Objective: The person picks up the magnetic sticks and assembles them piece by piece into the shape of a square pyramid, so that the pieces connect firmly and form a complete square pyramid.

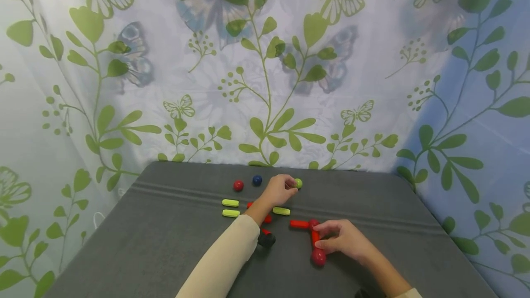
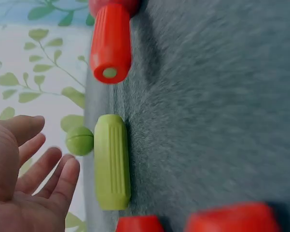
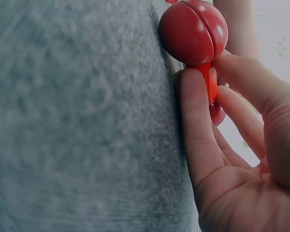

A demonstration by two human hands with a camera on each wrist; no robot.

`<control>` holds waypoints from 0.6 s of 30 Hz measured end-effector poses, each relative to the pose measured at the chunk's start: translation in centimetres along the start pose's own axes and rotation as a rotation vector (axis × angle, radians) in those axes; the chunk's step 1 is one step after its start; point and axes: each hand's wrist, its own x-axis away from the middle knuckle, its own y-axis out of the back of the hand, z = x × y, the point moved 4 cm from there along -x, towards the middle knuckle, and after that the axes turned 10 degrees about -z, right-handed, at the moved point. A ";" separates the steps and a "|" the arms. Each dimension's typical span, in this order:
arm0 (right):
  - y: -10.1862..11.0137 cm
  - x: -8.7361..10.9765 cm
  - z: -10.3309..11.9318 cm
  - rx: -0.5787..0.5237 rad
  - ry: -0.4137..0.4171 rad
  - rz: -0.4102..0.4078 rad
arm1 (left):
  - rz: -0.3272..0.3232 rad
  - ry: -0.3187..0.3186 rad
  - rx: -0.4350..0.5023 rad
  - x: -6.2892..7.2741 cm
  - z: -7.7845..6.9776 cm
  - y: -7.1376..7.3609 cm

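My left hand [image 1: 279, 190] reaches to the far part of the table, its fingers right beside a green ball [image 1: 298, 183]. In the left wrist view those fingers are spread and hold nothing; the ball sits beyond a yellow-green ribbed rod [image 2: 112, 162]. With my right hand [image 1: 344, 239] I grip an L-shaped assembly of red rods and balls. Its near red ball [image 1: 318, 257] points toward me, and a second ball at the corner joins a red rod [image 1: 299, 224] lying to the left. Thumb and fingers close around the upright red rod [image 3: 210, 84] just below the ball.
A red ball [image 1: 238, 185] and a blue ball [image 1: 257, 180] lie at the back. Yellow-green rods [image 1: 230, 213] sit left of my left forearm, which partly hides more red rods. A black piece [image 1: 267, 240] lies beside the sleeve. A patterned curtain [image 1: 265, 82] borders the grey table [image 1: 136, 243].
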 end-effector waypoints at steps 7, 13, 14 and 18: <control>0.1 -0.3 0.1 -0.028 0.004 0.007 | -0.028 0.057 -0.025 -2.1 0.7 -0.9; 0.0 -0.2 0.1 -0.036 -0.008 0.015 | 0.018 0.107 -0.028 -2.6 1.3 -1.8; 0.0 -0.2 0.1 -0.037 -0.010 0.015 | 0.030 0.113 -0.018 -2.6 1.3 -1.9; 0.1 -0.2 0.0 -0.044 -0.017 0.018 | 0.080 0.111 -0.015 -2.6 1.3 -2.3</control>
